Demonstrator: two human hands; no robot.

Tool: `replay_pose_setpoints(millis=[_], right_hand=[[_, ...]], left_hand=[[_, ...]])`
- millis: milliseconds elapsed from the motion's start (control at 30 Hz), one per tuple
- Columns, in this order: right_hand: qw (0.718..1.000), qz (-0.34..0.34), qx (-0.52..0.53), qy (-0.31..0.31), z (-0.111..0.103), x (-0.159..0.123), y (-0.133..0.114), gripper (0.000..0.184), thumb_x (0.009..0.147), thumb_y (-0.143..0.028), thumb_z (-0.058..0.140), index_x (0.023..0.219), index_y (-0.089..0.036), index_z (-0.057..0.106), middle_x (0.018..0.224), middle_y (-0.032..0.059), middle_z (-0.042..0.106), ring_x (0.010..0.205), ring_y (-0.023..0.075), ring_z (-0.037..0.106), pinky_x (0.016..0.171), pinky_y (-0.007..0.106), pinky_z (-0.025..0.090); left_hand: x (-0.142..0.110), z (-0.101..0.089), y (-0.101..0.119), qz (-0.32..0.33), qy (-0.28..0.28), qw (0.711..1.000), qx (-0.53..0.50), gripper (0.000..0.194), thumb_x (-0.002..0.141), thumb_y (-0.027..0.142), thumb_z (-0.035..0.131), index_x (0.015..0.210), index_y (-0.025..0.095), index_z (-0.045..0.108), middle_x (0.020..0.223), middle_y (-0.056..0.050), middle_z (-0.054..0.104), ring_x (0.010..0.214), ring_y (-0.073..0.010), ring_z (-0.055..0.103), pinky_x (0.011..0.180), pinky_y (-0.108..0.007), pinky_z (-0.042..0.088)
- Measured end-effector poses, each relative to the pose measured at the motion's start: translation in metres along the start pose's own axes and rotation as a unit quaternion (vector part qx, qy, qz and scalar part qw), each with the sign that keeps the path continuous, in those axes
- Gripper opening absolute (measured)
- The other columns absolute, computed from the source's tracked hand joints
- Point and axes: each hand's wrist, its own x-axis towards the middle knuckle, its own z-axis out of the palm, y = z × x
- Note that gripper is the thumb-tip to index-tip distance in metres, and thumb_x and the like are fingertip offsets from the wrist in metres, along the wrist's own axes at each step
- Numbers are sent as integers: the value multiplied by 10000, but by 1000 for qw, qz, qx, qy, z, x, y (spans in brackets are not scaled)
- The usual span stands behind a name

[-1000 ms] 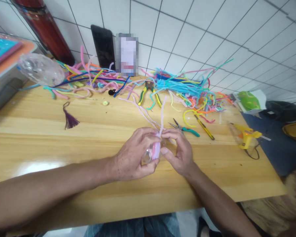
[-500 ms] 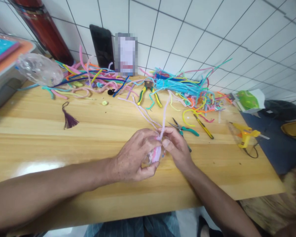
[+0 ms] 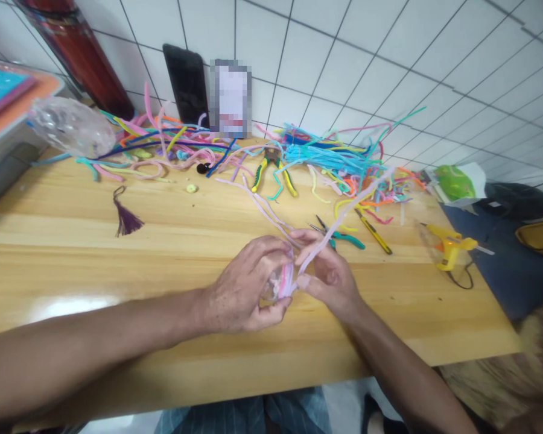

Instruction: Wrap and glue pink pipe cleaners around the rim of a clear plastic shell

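Note:
My left hand [image 3: 253,286] is closed around a small clear rounded object [image 3: 271,290], with pink and lilac pipe cleaners wrapped along its right side. My palm and fingers hide much of it. Between the thumb and fingers of my right hand [image 3: 328,271] is a lilac pipe cleaner [image 3: 344,214], its long end slanting up and to the right. The lower part of that strand meets the wrapped object. More lilac strands [image 3: 266,208] trail from behind my fingers toward the back of the table. Teal-handled pliers [image 3: 344,238] lie just beyond my right hand.
Heaped pipe cleaners [image 3: 330,158] line the wall. Yellow-green pliers [image 3: 274,172], a yellow cutter knife [image 3: 374,232] and a purple tassel [image 3: 129,214] lie on the wooden table [image 3: 117,271]. A yellow glue gun [image 3: 452,244] sits at right, a red flask [image 3: 88,60] at back left.
The lilac pipe cleaner has swung from nearly upright to slanting rightward. My right hand has shifted slightly right and down from the object; my left hand has stayed in place.

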Motion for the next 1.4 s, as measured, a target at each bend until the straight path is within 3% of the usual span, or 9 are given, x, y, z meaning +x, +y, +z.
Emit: replay_pose_setpoints(millis=[233, 500, 733, 800, 900, 1033, 1167, 1400], right_hand=[[996, -45, -29, -75, -11, 4, -1, 192, 1021, -476, 714, 1019, -286, 744, 1598, 76, 613, 1530, 306, 555, 1273, 553, 453], [990, -85, -93, -66, -7, 8, -5, 5, 1003, -267, 682, 1004, -271, 680, 1536, 106, 669, 1463, 315, 618, 1230, 600, 479], [980, -115, -154, -54, -8, 8, -12, 82, 960, -193, 666, 982, -271, 657, 1509, 95, 679, 1449, 317, 614, 1203, 594, 498], [975, -119, -184, -43, -11, 7, -18, 73, 943, -196, 673, 953, -269, 668, 1449, 93, 700, 1379, 319, 654, 1160, 584, 528], [969, -118, -215, -24, -13, 4, -30, 115, 889, -158, 697, 897, -269, 669, 1184, 74, 750, 1124, 280, 737, 988, 505, 609], [984, -83, -153, -44, -13, -2, -41, 172, 914, -105, 654, 917, -277, 659, 867, -1, 741, 806, 200, 741, 719, 355, 612], [992, -20, -111, -65, -11, -7, -42, 168, 948, -113, 633, 959, -271, 687, 822, -16, 745, 692, 160, 714, 583, 277, 552], [994, 26, -100, -40, -8, -6, -46, 97, 925, -173, 683, 880, -256, 704, 760, -17, 705, 608, 143, 634, 543, 259, 535]], left_hand=[[0, 0, 0, -4, 3, 1000, -8, 606, 855, 200, 709, 1413, 228, 473, 1331, -170, 645, 1328, -354, 640, 1051, -583, 610], [0, 1, -1, -5, 1, 1000, 3, 619, 848, 220, 701, 1421, 234, 467, 1325, -173, 646, 1318, -372, 645, 1037, -606, 614], [1, -2, 1, -2, -16, 1000, 15, 559, 864, 217, 695, 1380, 229, 480, 1349, -175, 637, 1329, -363, 641, 1038, -589, 622], [1, -2, 2, -3, -17, 1000, 14, 563, 866, 228, 695, 1387, 230, 482, 1353, -173, 637, 1324, -363, 647, 1038, -590, 621], [1, 0, 1, -9, -9, 1000, 17, 562, 876, 244, 697, 1395, 221, 484, 1357, -179, 636, 1306, -362, 654, 1036, -590, 622], [3, 2, 1, -2, 0, 1000, 24, 532, 900, 252, 688, 1384, 196, 477, 1322, -188, 640, 1281, -359, 658, 1021, -578, 631], [4, 1, 1, 9, 2, 1000, 30, 509, 910, 253, 686, 1367, 185, 472, 1314, -190, 641, 1271, -357, 659, 1018, -560, 632], [2, 3, 1, 13, 0, 1000, 25, 496, 913, 264, 690, 1351, 165, 479, 1315, -207, 635, 1261, -366, 650, 1020, -560, 629]])
